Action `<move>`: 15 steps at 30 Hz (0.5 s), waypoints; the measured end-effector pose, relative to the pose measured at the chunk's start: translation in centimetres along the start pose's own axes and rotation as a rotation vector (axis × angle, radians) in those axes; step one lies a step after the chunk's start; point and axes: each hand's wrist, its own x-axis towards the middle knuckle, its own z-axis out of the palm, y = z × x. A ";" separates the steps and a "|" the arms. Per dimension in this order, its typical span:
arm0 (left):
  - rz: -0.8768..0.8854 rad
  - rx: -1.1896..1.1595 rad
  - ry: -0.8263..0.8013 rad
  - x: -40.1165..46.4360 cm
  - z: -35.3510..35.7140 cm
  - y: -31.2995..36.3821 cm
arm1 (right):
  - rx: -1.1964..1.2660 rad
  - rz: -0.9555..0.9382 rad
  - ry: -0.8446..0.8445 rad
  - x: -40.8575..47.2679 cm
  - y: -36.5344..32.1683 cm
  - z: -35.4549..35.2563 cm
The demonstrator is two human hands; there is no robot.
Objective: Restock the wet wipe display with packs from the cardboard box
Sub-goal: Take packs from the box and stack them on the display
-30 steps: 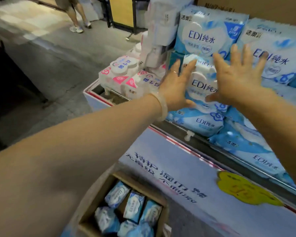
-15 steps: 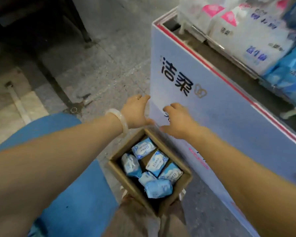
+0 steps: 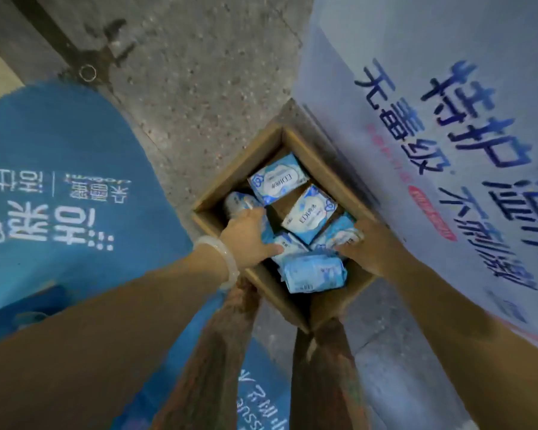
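Both hands are now lowered into the box (image 3: 230, 181) at frame centre, having dropped from above its far rim half a second ago, while the camera is tilting more steeply downward. Left hand (image 3: 249, 234) is reaching onto the packs at the box's left side, fingers spread over a pack (image 3: 239, 203) there; whether they are curling round it cannot be told. Right hand (image 3: 370, 243) is resting at the box's right wall, fingertips touching a pack (image 3: 339, 231); this grip too is unreadable, the fingers being hidden by the knuckles.

Risks, as judged: the packs are lying loose and overlapping at mixed angles, so a lift of one is likely to be dragging a neighbour up and dropping it onto the floor (image 3: 199, 88). Their film wrapping is probably slick and soft, so a shallow pinch may be slipping. The box is standing close against the display panel (image 3: 432, 119) at frame right, leaving the right hand little room.

Count: one box; six packs visible, namely one at upper centre (image 3: 277, 178), one tilted at centre (image 3: 308, 212), one at left under the left hand, one at right, one at lower centre (image 3: 314, 273), and one partly covered (image 3: 288, 246); more may be lying beneath. Two hands; one bangle (image 3: 221, 259) on the left wrist.
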 end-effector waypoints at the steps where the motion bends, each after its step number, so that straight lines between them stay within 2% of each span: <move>1: -0.041 -0.010 -0.053 1.3 2.0 -0.9 | 0.004 0.020 -0.017 1.5 1.5 1.4; 6: -0.190 -0.164 -0.132 7.8 11.7 -4.5 | 0.151 0.121 -0.104 8.6 7.7 7.8; 8: -0.275 -0.270 -0.178 10.4 14.5 -5.1 | 0.193 0.181 -0.193 10.9 9.5 9.8; 10: -0.281 -0.317 -0.219 12.8 17.3 -6.1 | 0.236 0.193 -0.341 13.0 10.9 11.6; 13: -0.153 -0.035 -0.379 15.1 20.2 -7.3 | 0.058 0.050 -0.516 15.4 12.1 14.3; 15: -0.136 0.057 -0.431 16.1 21.4 -7.7 | -0.048 0.007 -0.558 16.4 12.5 15.8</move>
